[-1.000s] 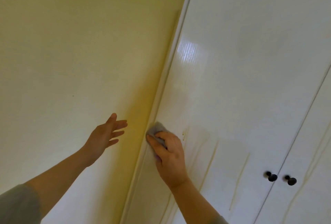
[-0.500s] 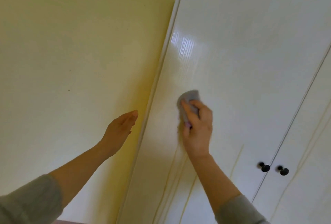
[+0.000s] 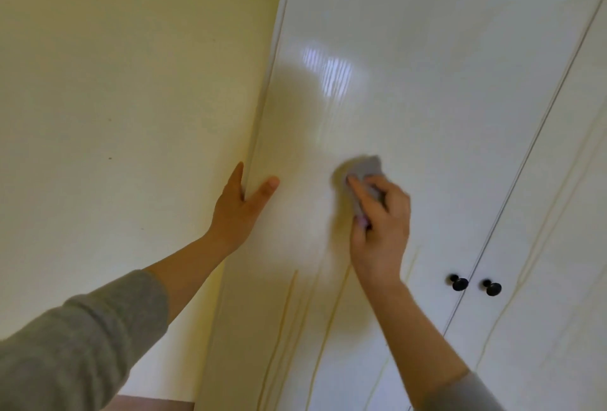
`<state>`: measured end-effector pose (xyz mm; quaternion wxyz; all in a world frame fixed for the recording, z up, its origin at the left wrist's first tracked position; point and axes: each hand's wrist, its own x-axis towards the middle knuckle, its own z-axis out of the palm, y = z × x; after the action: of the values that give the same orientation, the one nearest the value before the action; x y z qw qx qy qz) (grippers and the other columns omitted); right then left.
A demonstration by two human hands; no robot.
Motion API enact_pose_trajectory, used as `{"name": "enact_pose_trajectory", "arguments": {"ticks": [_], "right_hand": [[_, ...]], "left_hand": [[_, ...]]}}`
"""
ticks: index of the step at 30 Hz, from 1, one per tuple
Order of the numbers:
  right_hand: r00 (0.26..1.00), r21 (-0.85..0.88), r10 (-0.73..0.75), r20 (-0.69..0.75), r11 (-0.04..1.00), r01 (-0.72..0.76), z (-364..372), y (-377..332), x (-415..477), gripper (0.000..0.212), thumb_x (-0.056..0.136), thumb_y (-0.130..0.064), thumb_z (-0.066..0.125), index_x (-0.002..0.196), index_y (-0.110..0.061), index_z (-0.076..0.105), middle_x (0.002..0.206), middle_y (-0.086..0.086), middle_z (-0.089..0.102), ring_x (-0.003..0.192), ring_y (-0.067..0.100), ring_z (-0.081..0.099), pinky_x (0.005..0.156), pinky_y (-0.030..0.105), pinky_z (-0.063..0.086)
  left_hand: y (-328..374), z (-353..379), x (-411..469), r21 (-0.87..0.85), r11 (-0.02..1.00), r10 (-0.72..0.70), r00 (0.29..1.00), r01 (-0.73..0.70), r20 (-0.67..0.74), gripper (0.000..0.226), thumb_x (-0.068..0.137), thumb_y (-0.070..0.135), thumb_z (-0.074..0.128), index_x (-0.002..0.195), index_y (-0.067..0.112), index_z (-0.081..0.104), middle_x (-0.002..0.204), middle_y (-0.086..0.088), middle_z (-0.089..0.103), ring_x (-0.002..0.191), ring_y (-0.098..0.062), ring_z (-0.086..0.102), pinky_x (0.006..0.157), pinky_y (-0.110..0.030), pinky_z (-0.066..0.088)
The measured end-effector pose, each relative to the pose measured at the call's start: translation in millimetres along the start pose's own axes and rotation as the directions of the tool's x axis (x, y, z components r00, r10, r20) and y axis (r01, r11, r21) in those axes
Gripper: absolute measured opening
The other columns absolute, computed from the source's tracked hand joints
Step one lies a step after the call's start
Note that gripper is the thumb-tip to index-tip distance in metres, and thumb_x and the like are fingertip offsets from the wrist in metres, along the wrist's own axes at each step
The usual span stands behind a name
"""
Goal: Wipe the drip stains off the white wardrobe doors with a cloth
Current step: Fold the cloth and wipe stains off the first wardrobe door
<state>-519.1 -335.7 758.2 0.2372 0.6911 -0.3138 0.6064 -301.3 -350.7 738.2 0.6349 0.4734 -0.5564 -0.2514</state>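
Several yellowish drip stains are seen running down the lower part of the white left wardrobe door. A grey cloth is pressed flat against that door above the stains, gripped by the closed right hand. The left hand is held open, its thumb spread onto the door and its fingers laid along the door's left edge beside the yellow wall. Two dark knobs are set either side of the seam with the right door.

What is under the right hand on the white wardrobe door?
A folded grey cloth shows under the right hand, held against the white wardrobe door. Any stain beneath is hidden.
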Motion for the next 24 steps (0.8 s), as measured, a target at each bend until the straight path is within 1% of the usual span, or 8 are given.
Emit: {"name": "enact_pose_trajectory", "arguments": {"ticks": [3,5,9,12,14,16,18,24], "right_hand": [[0.999,-0.008,0.044,-0.020,0.999,-0.044,1.9,18.5,25.8,0.046,0.085,-0.008,0.041,0.123,-0.009,0.068,0.120,0.016,0.055,0.113,0.021,0.044,0.102,0.027,0.039],[1.000,-0.012,0.017,0.011,1.000,-0.017,9.3,25.1,18.0,0.046,0.086,-0.011,0.042,0.123,-0.009,0.067,0.121,0.014,0.054,0.113,0.023,0.045,0.101,0.030,0.039],[0.987,0.022,-0.100,0.129,0.995,0.098,22.6,18.9,-44.8,0.041,0.086,-0.015,0.046,0.118,-0.010,0.071,0.120,0.003,0.048,0.108,0.024,0.048,0.095,0.028,0.038],[0.969,0.018,-0.100,0.226,0.995,0.099,27.8,18.1,-107.1,0.035,0.086,0.000,0.058,0.114,-0.013,0.074,0.114,-0.003,0.051,0.105,0.018,0.052,0.094,0.022,0.041],[0.949,0.035,-0.091,0.303,0.996,0.084,26.9,18.1,-130.2,0.038,0.083,0.006,0.065,0.114,-0.015,0.074,0.111,-0.006,0.053,0.103,0.015,0.054,0.093,0.020,0.043],[0.940,0.062,-0.097,0.328,0.995,0.081,20.4,15.1,-128.9,0.035,0.087,0.002,0.058,0.113,-0.014,0.074,0.110,-0.006,0.053,0.102,0.014,0.053,0.089,0.023,0.046],[0.957,0.063,-0.059,0.283,0.997,0.043,6.7,10.2,-109.1,0.042,0.083,-0.002,0.048,0.114,-0.014,0.073,0.113,-0.004,0.051,0.104,0.015,0.052,0.093,0.022,0.044],[0.988,-0.035,0.134,-0.078,0.990,-0.137,-21.9,37.7,-5.3,0.054,0.078,-0.004,0.038,0.122,-0.011,0.068,0.120,0.008,0.052,0.111,0.019,0.046,0.101,0.018,0.035]], "left_hand": [[3.4,5.9,-3.5,0.014,0.997,0.075,0.995,-0.074,-0.064,0.095,0.063,0.083,0.047,0.145,0.037,0.038,0.115,0.029,0.058,0.096,0.009,0.059,0.074,-0.007,0.042],[4.9,7.3,-3.3,0.022,0.996,0.090,0.992,-0.089,-0.087,0.083,0.067,0.079,0.050,0.140,0.038,0.043,0.101,0.034,0.056,0.084,0.016,0.056,0.065,-0.004,0.039],[0.1,11.3,-0.6,-0.013,0.997,0.070,0.990,-0.072,-0.124,0.082,0.072,0.072,0.052,0.146,0.037,0.039,0.113,0.026,0.057,0.092,0.005,0.055,0.071,-0.007,0.037],[-1.7,11.8,1.1,-0.011,0.999,0.051,0.992,-0.053,-0.116,0.078,0.076,0.069,0.054,0.143,0.031,0.044,0.107,0.024,0.057,0.098,-0.009,0.055,0.071,-0.011,0.039],[-1.8,12.2,1.6,-0.003,0.999,0.035,0.994,-0.035,-0.102,0.074,0.081,0.069,0.057,0.141,0.028,0.046,0.100,0.026,0.054,0.092,-0.005,0.056,0.070,-0.012,0.039],[-2.8,12.2,1.5,0.008,1.000,0.028,0.994,-0.027,-0.105,0.070,0.083,0.066,0.055,0.140,0.027,0.046,0.098,0.028,0.053,0.086,0.005,0.053,0.068,-0.012,0.039],[-2.9,12.6,1.9,0.018,1.000,0.022,0.993,-0.020,-0.118,0.064,0.084,0.059,0.052,0.139,0.027,0.048,0.097,0.028,0.053,0.085,0.007,0.052,0.067,-0.011,0.039],[-4.9,14.6,2.3,0.015,1.000,0.007,0.990,-0.005,-0.141,0.051,0.092,0.051,0.054,0.136,0.026,0.050,0.096,0.026,0.055,0.084,0.007,0.053,0.066,-0.010,0.038]]}}
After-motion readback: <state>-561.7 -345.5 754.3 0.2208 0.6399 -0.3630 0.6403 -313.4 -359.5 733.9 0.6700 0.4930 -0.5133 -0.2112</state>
